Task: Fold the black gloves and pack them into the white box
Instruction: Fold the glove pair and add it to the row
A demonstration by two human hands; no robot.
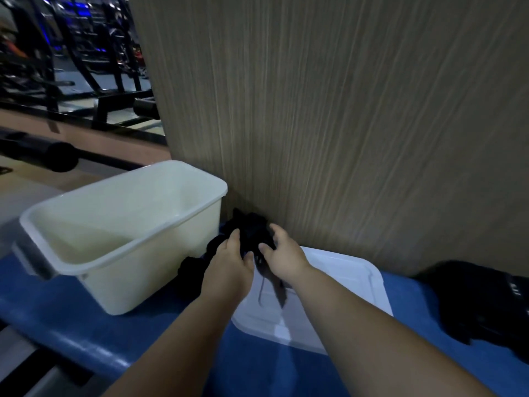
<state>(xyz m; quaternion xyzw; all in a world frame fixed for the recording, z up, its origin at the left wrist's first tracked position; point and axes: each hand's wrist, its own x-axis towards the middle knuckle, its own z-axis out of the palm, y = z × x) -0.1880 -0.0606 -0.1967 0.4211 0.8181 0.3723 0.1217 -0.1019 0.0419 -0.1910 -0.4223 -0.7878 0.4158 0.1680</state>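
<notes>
Black on black, low light, motion blur: the black gloves [253, 234] are reading as one dark heap, and single gloves or folds are not separating out. The left hand [229, 265] is reaching in from the near-left side, its fingers curling into the fabric and the fingertips disappearing in it. The right hand [282, 253] is gripping the heap from the right, thumb and curled fingers pinching the cloth. The two hands are sitting close together, thumbs almost meeting. A dark strap [276, 287] is hanging down between the wrists; the hands are hiding where it attaches. Both forearms are running out of the bottom edge.

The heap is lying on the blue bench [71, 319], directly ahead of the hands, wedged between the white box [143, 279] on the left and the wood-grain panel [343, 124] behind. More dark cloth is trailing down beside the box's right wall. The box is standing upright, mouth open, its near wall partly hiding the floor inside. A white lid [337, 282] is lying flat on the bench under the right forearm. A black bag [486, 305] is sitting far right, cut off by the frame edge. Gym machines [71, 53] are showing dim and blurred at upper left.
</notes>
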